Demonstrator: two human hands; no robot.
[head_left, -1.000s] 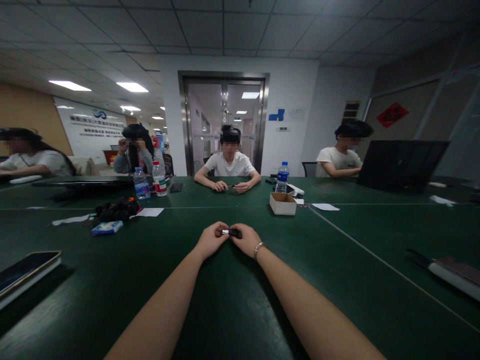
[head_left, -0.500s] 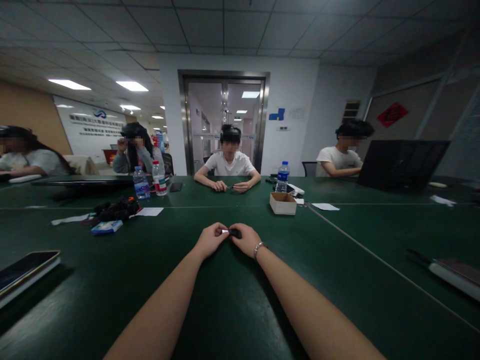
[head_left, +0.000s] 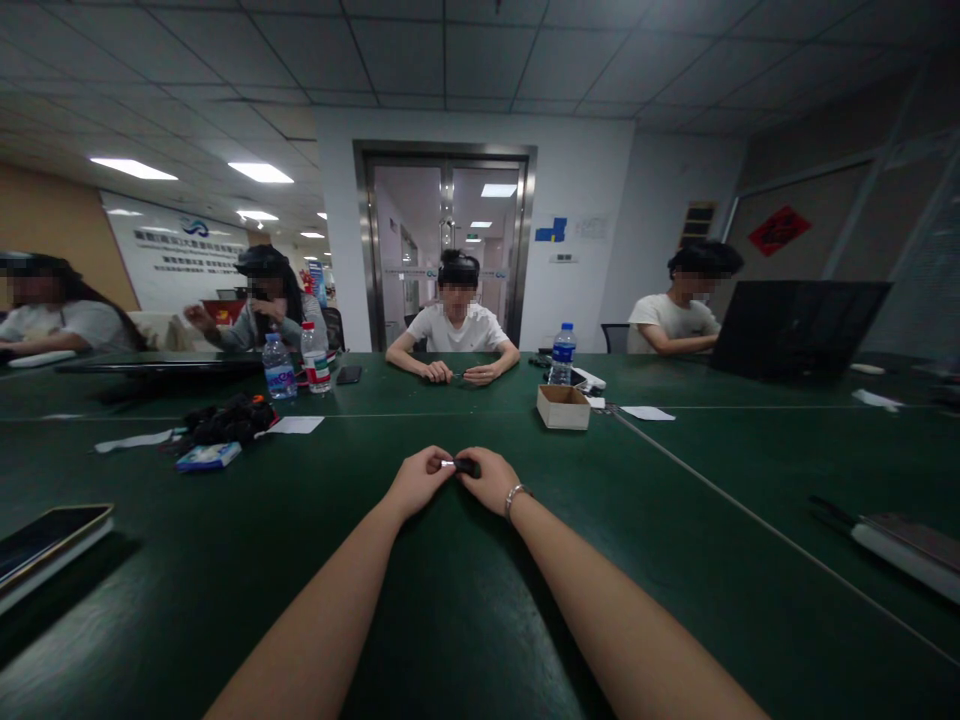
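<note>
A small black object with a shiny silver end [head_left: 469, 467] is pinched between my two hands, low over the green table [head_left: 465, 610]. The fingertips of my left hand [head_left: 417, 482] close on its silver end. My right hand [head_left: 487, 480], with a metal bracelet at the wrist, wraps its fingers around the black body. Those fingers partly cover the object, and its exact kind is too small to make out.
A small open box [head_left: 564, 408] stands ahead to the right, near a water bottle [head_left: 562, 355]. Black cables [head_left: 225, 422] and a blue-white packet [head_left: 208, 457] lie left. A phone [head_left: 52, 545] is at the left edge. A co-worker [head_left: 454, 330] sits opposite.
My hands keep the same grip on the black object. The view has shifted slightly. A co-worker at the back left has moved one hand away from the face, out to the side.
</note>
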